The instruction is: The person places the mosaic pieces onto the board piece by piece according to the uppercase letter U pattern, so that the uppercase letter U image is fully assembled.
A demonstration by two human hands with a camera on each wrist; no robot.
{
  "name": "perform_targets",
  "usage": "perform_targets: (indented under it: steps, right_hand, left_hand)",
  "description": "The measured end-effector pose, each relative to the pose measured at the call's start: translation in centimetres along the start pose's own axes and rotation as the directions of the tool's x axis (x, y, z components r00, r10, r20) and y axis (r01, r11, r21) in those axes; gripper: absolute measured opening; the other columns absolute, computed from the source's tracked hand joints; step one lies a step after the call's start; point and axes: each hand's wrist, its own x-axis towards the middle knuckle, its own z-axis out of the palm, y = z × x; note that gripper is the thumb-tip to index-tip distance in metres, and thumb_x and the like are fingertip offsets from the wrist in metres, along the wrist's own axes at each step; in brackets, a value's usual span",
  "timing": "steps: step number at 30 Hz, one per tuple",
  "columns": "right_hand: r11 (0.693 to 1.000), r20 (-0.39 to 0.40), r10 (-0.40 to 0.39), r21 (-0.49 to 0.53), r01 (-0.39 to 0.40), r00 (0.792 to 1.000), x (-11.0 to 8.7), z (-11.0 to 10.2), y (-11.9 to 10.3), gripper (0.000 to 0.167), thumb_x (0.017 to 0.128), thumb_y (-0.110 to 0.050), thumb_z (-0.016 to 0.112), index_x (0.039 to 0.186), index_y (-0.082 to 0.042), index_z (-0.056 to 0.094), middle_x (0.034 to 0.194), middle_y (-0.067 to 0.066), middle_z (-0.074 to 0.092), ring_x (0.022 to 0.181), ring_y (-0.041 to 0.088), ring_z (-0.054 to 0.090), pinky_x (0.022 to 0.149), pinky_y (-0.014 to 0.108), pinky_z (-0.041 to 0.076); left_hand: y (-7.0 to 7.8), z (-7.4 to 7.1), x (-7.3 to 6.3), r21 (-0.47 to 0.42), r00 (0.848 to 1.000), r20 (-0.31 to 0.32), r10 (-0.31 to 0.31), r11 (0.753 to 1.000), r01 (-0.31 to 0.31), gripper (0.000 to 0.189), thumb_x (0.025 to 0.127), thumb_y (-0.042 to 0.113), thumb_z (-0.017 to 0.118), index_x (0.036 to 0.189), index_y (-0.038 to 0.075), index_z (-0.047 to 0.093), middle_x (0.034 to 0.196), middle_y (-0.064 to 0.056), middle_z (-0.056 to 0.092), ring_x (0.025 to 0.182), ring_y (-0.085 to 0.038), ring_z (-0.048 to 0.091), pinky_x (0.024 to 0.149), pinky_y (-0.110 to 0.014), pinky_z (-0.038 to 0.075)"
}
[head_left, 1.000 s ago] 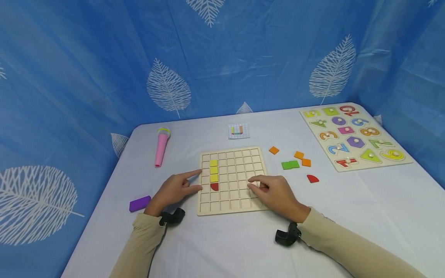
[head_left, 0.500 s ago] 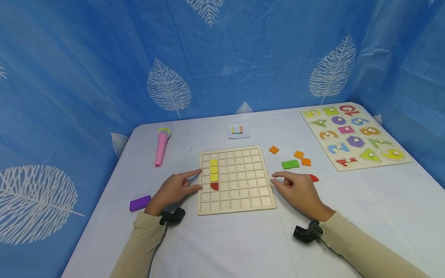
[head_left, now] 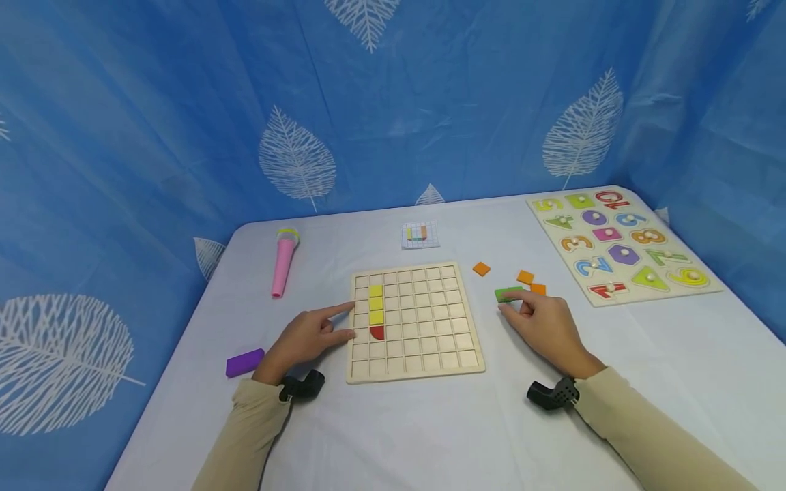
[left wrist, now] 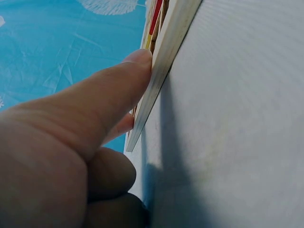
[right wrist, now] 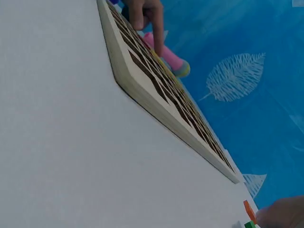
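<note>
A wooden grid board (head_left: 430,365) lies on the table with several yellow tiles (head_left: 376,304) in one column and a red quarter-round tile (head_left: 377,333) below them. My left hand (head_left: 304,341) touches the board's left edge with extended index finger and thumb. In the left wrist view the thumb (left wrist: 114,85) rests against the board's side. To the right of the board, my right hand (head_left: 546,327) is at the green tiles (head_left: 501,296), its index finger over them, a gap between finger and thumb. Whether it touches them I cannot tell.
Several orange tiles (head_left: 482,269) lie beyond the right hand. A pattern card (head_left: 420,235) lies behind the board. A pink toy microphone (head_left: 283,267) and a purple block (head_left: 245,363) are at left, a number puzzle board (head_left: 620,242) at far right.
My right hand has moved from over the grid board rightward to the green tiles, and now covers the loose red tile. My left hand stays at the board's edge.
</note>
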Motion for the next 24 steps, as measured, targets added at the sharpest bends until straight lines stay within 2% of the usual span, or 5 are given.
perform_targets:
  steps: [5,10,24]
  right_hand:
    - [0.997,0.065,0.057,-0.054,-0.053,0.996,0.03,-0.53,0.43,0.027,0.092,-0.007,0.07,0.118,-0.003,0.075,0.056,-0.005,0.04,0.047,0.012,0.034,0.047,0.028,0.026]
    - [0.994,0.114,0.068,-0.098,-0.057,0.991,0.27,-0.47,0.42,0.032,0.096,-0.009,0.068,0.127,-0.002,0.071,0.054,-0.005,0.036,0.047,0.012,0.032,0.047,0.027,0.024]
    - [0.987,0.177,0.068,-0.155,-0.04,0.982,0.76,-0.4,0.37,0.036,0.098,-0.01,0.067,0.133,0.0,0.066,0.054,-0.003,0.035,0.049,0.014,0.034,0.049,0.03,0.026]
  left_hand:
    - [0.12,0.07,-0.27,-0.01,1.0,0.005,-0.008,1.0,0.008,0.065,0.091,0.039,0.078,0.15,0.022,0.056,0.059,0.004,0.038,0.052,-0.013,0.036,0.05,-0.026,0.028]
    - [0.19,0.03,-0.3,-0.004,1.0,0.0,0.004,1.0,-0.004,0.064,0.091,0.039,0.078,0.149,0.022,0.056,0.06,0.004,0.038,0.053,-0.013,0.037,0.051,-0.026,0.029]
    - [0.35,-0.11,-0.16,0.005,1.0,0.002,0.0,1.0,0.0,0.065,0.091,0.04,0.078,0.15,0.022,0.056,0.061,0.003,0.038,0.055,-0.015,0.039,0.052,-0.027,0.03]
